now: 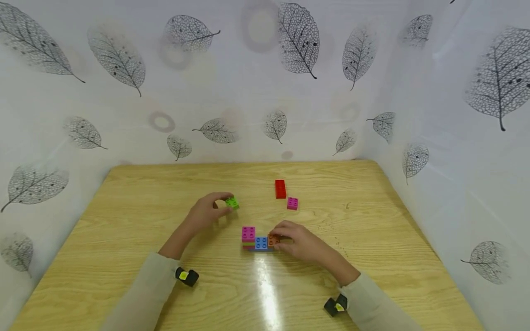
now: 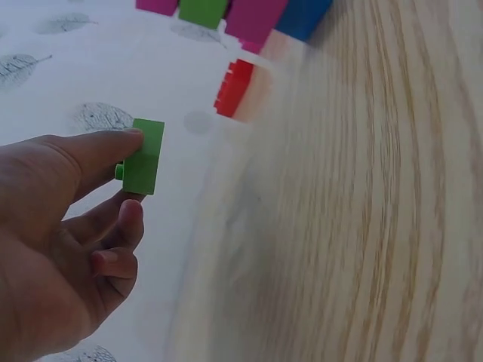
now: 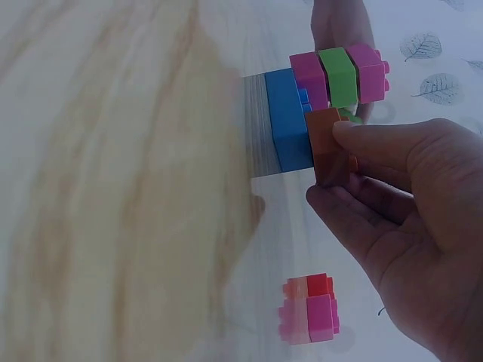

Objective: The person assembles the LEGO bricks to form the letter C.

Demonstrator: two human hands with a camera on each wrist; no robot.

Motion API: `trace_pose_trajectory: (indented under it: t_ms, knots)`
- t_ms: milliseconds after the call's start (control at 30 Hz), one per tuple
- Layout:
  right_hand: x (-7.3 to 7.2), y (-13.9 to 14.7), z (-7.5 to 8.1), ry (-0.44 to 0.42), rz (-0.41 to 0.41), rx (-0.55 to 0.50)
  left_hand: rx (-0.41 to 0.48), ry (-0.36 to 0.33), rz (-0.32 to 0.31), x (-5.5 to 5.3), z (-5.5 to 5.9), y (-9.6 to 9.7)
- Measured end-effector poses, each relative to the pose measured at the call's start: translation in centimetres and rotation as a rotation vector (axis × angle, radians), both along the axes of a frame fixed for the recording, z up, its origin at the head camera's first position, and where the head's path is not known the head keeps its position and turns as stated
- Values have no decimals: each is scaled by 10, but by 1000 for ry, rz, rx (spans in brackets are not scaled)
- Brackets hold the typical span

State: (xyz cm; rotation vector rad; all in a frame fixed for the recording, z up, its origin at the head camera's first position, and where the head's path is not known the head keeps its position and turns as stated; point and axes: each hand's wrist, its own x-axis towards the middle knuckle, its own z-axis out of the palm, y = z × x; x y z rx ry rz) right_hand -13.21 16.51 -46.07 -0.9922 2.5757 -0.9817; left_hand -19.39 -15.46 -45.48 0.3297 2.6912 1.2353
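Observation:
My left hand (image 1: 205, 210) pinches a small green toy brick (image 2: 145, 157) between thumb and fingers, left of the built stack. In the right wrist view my right hand (image 3: 407, 204) grips an orange brick (image 3: 330, 147) at the right end of a long blue brick (image 3: 287, 124). Its underside is right at the blue brick's top. On the left end of the blue brick stands a column of pink, green and pink bricks, with the upper pink brick (image 1: 248, 233) on top. Blue studs (image 1: 261, 242) show between the column and the orange brick.
Behind the stack, a red brick (image 1: 280, 189) and a loose pink brick (image 1: 292, 203) lie on the wooden table (image 1: 136, 207). A white leaf-patterned cloth (image 1: 248, 92) hangs around the table's back and sides. Each wrist wears a small black camera (image 1: 187, 276).

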Motion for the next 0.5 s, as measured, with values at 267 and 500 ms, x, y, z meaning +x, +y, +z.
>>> trace_pose_trajectory:
  t_ms: [267, 500]
  knots:
    - [0, -1, -1, -5, -3, 9, 56, 41, -66, 25, 15, 5]
    - [0, 0, -1, 2, 3, 6, 92, 39, -146, 43, 28, 10]
